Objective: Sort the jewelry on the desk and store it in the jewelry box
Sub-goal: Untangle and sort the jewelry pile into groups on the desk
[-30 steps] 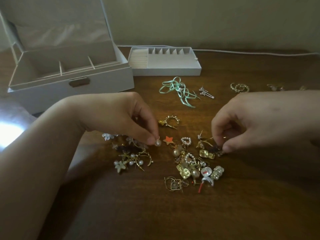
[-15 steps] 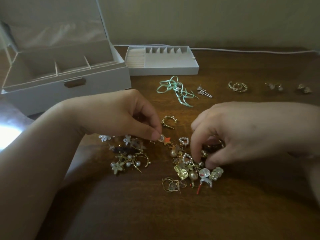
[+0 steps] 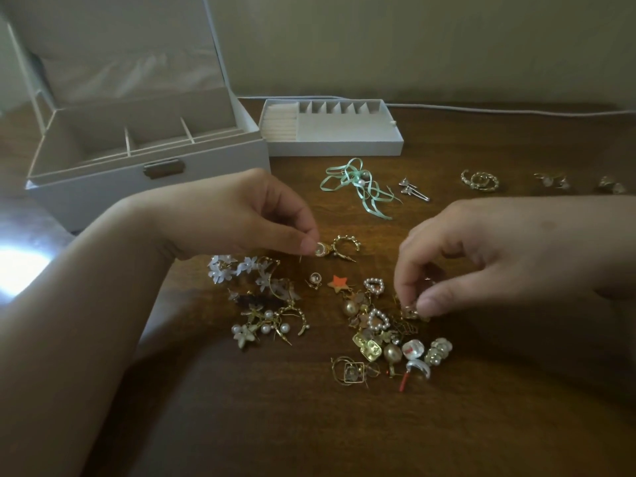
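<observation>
Sorting in progress on a dark wood desk [image 3: 344,435]. Lower centre of the frame: loose jewelry pile [image 3: 378,335], gold charms, pearl hearts, an orange star [image 3: 338,282], a red-and-white piece at its near edge. Just left of it, a second cluster of white flower and pearl earrings [image 3: 261,304]. Right hand [image 3: 481,256], mid right, fingers curled, thumb and forefinger pinching a small gold piece [image 3: 411,312] at the pile's right edge. Left hand [image 3: 241,218], mid left, pinching a small pearl earring [image 3: 320,251] just beside a gold hoop [image 3: 346,246]. Hands well apart. Further back, centre: mint ribbon [image 3: 358,187], silver studs [image 3: 413,189]; to the right a row of gold rings [image 3: 480,180] and small earrings [image 3: 550,182]. Upper left: white jewelry box [image 3: 148,187], lid up, compartments showing. Beside it, upper centre, its removed tray [image 3: 334,146] with ring rolls and small slots. White cable [image 3: 516,111] along the back edge.
</observation>
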Tool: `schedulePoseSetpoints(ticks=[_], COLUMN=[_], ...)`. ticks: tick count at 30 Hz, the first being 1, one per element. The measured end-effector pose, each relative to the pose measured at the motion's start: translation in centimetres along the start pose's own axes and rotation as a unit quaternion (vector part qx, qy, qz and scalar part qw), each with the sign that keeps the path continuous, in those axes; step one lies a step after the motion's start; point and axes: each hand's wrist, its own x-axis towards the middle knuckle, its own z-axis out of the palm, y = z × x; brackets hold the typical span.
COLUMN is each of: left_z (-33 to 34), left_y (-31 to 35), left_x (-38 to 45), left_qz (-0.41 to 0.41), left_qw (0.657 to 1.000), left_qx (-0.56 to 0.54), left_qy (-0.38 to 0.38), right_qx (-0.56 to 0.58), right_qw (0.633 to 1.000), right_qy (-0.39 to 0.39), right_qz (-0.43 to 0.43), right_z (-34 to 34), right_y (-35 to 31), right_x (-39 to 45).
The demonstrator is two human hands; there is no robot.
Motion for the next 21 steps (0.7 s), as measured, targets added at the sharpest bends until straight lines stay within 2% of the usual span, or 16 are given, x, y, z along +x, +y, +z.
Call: schedulePoseSetpoints(ticks=[7,11,17,21], left_z=[-0.2,0.1,0.5,0.4], left_y=[-0.2,0.0,0.3,0.3], left_x=[0.0,-0.1,0.1,0.1], left_qz=[0.012,0.009,0.017,0.017], left_qw=[1.0,0.998,0.995,0.995], left_qx=[-0.005,0.026,0.052,0.053], left_qy=[-0.012,-0.059,-0.084,-0.088], right_qx=[0.042,0.06,0.061,0.02], right_qw=[0.998,0.996,0.994,0.994], right_qy=[0.037,0.063,0.095,0.102], right_qz=[0.01,0.019,0.003,-0.013], right_z=[0.1,0.1,0.7,1.4], right_y=[0.1,0.2,0.1,-0.1], right_x=[0.5,0.6,1.1,1.8])
